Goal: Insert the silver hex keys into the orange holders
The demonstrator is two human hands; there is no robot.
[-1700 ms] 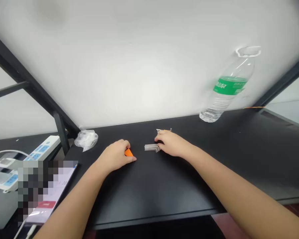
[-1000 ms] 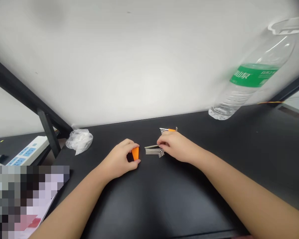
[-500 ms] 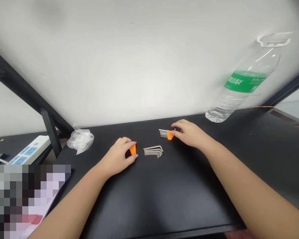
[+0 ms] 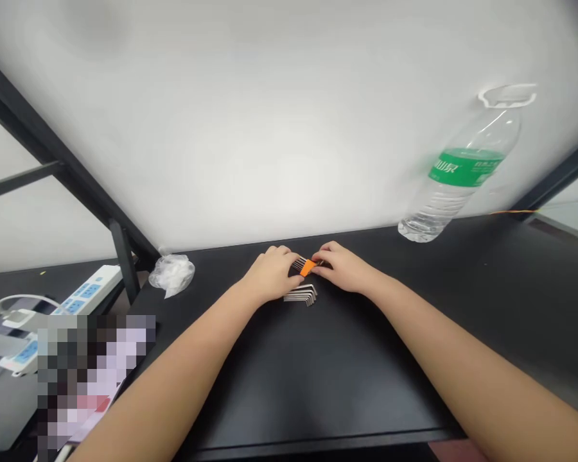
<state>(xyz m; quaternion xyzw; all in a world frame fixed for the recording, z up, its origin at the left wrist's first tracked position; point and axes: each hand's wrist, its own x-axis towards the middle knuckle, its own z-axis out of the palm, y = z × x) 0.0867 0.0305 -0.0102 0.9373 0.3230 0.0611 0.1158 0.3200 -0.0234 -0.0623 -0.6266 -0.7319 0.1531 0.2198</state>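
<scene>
Keys (image 4: 298, 263) jutted leftward from an orange holder (image 4: 308, 267) between the two hands, over the middle of the black tabletop (image 4: 327, 378), and the right hand (image 4: 344, 267) pinched the holder's right end between fingertips and thumb. The left hand (image 4: 272, 274) curved about the keys, though whether its fingers gripped them I could not tell. Just nearer lay loose L-shaped hex keys (image 4: 302, 294), with a crumpled clear bag (image 4: 172, 274) well to the left and a green-labelled bottle (image 4: 466, 167) well to the right.

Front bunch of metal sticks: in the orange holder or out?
Out: the front bunch lies on the table, apart from the orange holder.
</scene>
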